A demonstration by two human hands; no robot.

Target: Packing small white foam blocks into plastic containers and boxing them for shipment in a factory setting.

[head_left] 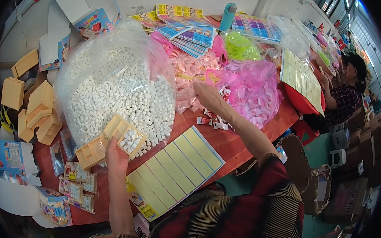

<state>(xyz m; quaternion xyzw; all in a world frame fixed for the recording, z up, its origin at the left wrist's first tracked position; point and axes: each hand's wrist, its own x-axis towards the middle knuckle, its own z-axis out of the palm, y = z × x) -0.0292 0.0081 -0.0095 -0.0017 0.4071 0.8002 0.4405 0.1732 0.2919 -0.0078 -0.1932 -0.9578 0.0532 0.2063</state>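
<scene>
My left hand (117, 155) is closed on the edge of a pale yellow divided plastic box (115, 128), held tilted against a big clear bag. White cubes (131, 141) fill part of one compartment, and its hinged other half (91, 151) lies to the left. The clear bag (143, 45) stands wide open, heaped with small white cubes (113, 93). My right hand (207, 95) reaches over a pile of small pink packets (186, 68), fingers curled together at their tips. What they pinch, if anything, is too small to make out.
A pink bag (254, 88) of packets lies right of my right hand. Near me is a yellow ruled card sheet (176, 171). Empty yellow boxes (39, 103) pile at left, above small filled packs (76, 184). A teal bottle (227, 17) stands behind; another person (343, 90) sits far right.
</scene>
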